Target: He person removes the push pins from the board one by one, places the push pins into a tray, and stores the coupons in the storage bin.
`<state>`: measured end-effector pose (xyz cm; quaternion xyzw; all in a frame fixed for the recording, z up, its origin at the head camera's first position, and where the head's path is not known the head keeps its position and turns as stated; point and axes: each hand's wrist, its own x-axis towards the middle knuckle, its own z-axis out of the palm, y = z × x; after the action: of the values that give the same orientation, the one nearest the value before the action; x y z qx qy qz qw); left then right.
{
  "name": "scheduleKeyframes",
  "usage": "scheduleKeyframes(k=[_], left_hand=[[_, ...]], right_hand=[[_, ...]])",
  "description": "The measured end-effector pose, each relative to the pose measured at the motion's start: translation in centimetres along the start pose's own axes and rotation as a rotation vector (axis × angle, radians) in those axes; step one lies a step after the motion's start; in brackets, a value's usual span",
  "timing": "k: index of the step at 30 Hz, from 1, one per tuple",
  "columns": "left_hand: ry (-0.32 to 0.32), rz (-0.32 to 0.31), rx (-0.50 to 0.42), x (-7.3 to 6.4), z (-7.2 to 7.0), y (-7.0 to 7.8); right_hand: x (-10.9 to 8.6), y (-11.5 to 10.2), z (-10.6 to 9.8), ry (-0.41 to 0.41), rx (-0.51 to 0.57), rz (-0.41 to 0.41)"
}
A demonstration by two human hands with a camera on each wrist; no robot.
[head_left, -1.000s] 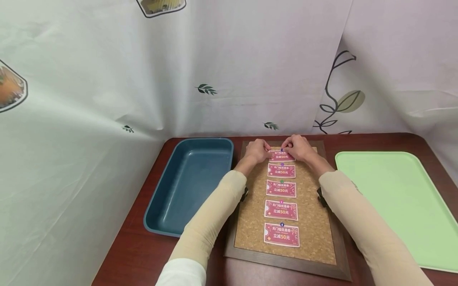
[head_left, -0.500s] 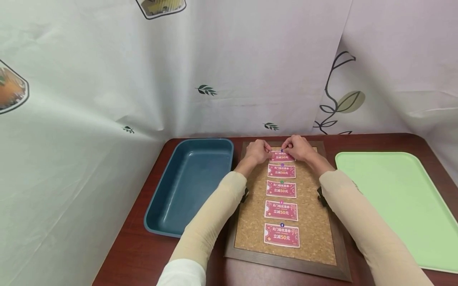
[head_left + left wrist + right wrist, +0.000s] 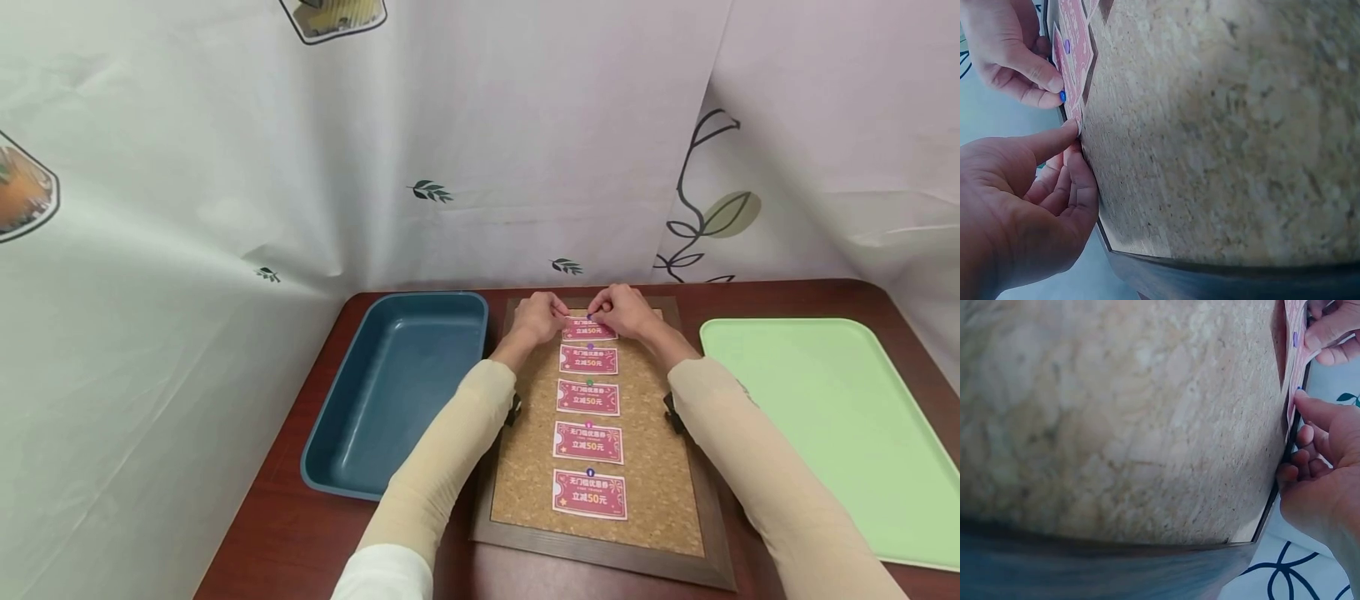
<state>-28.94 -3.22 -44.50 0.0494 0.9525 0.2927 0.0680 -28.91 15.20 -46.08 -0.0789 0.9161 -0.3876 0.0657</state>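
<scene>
Five pink coupons read "立减50元" (above, where uncovered, "无门槛优惠券").

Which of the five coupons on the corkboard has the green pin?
The middle coupon, third from either end: its pin is green, while the others have blue, purple or pink ones.

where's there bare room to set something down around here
The blue tray and the visible part of the green tray lie bare. At its near end, the corkboard has a free strip between the coupons and the frame's right side. It's crowded at the far end, where the left grip and right grip work at the top coupon.
</scene>
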Motion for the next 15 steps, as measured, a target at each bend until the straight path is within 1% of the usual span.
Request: scheduleKeyframes(k=[6, 15], left_hand=[[0.001, -0.004, 0.006, 0.19, 0.05, -0.1], [0.005, -0.025, -0.003, 0.38, 0.11, -0.19]], right_hand=[[-0.11, 0.0, 0.06, 0.016, 0.001, -0.017], [-0.1, 0.01, 0.42, 0.014, -0.028, 0.011]])
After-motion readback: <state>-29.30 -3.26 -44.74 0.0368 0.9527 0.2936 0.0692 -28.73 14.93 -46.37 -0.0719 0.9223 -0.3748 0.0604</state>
